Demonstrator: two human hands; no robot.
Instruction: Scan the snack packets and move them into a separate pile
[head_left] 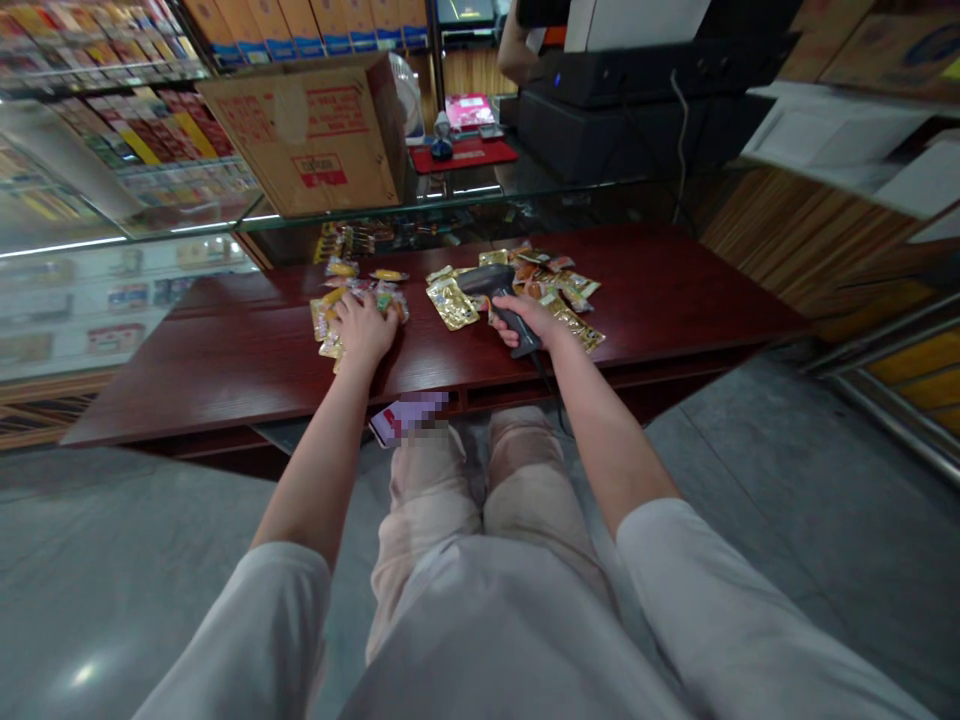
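Observation:
My right hand (528, 316) is wrapped round the grip of a dark barcode scanner (487, 279), whose head points left over a gold foil packet (453, 303). On the left of the dark red table, my left hand (363, 328) lies with fingers spread on a pile of small snack packets (328, 312). What is under its palm is hidden. Two yellow wrapped snacks (388, 275) lie just beyond that pile. More gold and brown packets (566, 283) are heaped past my right hand.
The red-brown table (645, 290) spans the front. Behind it, a cardboard box (315, 135) stands on a glass counter, with black equipment (600, 130) to the right. A phone (409, 415) rests by my left knee. The scanner's cable (553, 385) hangs over the table edge. Part of another person's arm (516, 50) shows behind.

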